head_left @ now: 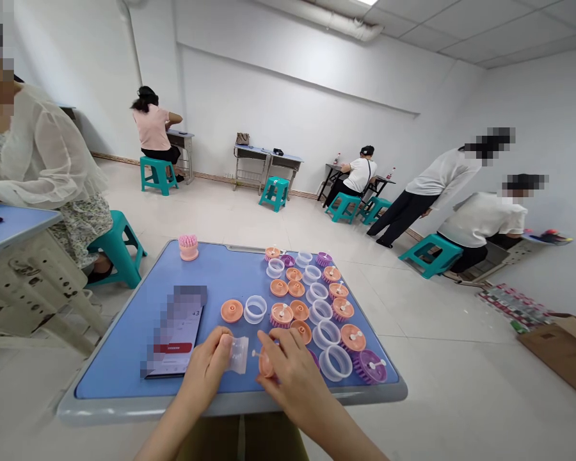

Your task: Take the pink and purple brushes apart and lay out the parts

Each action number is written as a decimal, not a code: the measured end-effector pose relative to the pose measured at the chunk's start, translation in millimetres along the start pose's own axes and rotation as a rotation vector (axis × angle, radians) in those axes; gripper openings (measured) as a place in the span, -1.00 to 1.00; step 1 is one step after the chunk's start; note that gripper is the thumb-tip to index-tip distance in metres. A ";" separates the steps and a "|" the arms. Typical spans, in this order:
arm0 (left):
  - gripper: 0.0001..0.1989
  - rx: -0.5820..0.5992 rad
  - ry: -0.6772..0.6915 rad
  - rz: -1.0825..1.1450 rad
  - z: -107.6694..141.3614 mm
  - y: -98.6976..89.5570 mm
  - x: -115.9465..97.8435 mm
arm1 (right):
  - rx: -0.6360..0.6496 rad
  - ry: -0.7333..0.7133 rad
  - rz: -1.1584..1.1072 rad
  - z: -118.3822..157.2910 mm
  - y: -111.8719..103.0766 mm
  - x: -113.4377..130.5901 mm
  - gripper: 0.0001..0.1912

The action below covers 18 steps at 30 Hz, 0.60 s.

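Left hand (202, 366): the fingers (224, 342) are pinching a clear plastic ring (239, 355) by its outer wall.
Right hand (288, 372): the fingers (281, 342) are curling over an orange plastic disc (265, 363), pinching its rim, with a white pin (256, 353) pointing toward the left fingers.
Handling: both parts are appearing light and stiff; the ring is looking slippery, so the wall and rim are the likely grip points.
Nearby: more discs, rings and a purple bristled brush head (369, 366) are lying on the blue surface (115, 365) beyond the fingers; a phone (175, 333) is lying left of them.
Hidden: the right fingers are covering most of the disc; the phone screen is blurred.
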State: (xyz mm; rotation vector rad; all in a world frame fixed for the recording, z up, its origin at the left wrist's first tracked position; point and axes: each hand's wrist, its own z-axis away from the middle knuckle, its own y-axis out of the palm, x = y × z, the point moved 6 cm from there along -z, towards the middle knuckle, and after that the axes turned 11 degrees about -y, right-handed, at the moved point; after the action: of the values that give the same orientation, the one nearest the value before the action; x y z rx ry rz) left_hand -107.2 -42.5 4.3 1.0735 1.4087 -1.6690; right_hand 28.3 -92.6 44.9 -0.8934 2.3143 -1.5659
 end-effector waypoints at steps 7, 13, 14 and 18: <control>-0.59 -0.034 -0.064 0.040 -0.4 -5.5 1.1 | -0.185 0.234 -0.431 9.2 -8.7 -33.8 -0.72; -0.59 -0.036 -0.074 0.034 -0.9 -5.8 4.1 | -0.231 0.391 -0.697 16.5 5.9 -50.8 -0.71; -0.59 -0.035 -0.073 0.033 -0.6 -6.0 3.8 | -0.244 0.407 -0.697 17.8 7.5 -53.0 -0.69; -0.60 -0.009 -0.070 0.024 -0.1 -5.7 2.1 | -0.271 0.432 -0.529 20.7 6.0 -57.7 -0.69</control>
State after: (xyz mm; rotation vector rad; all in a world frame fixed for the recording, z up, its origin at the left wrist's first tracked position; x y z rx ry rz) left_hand -113.2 -41.4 4.8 1.0135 1.3522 -1.6660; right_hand 82.0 -73.3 21.8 -1.4540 2.8015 -1.8113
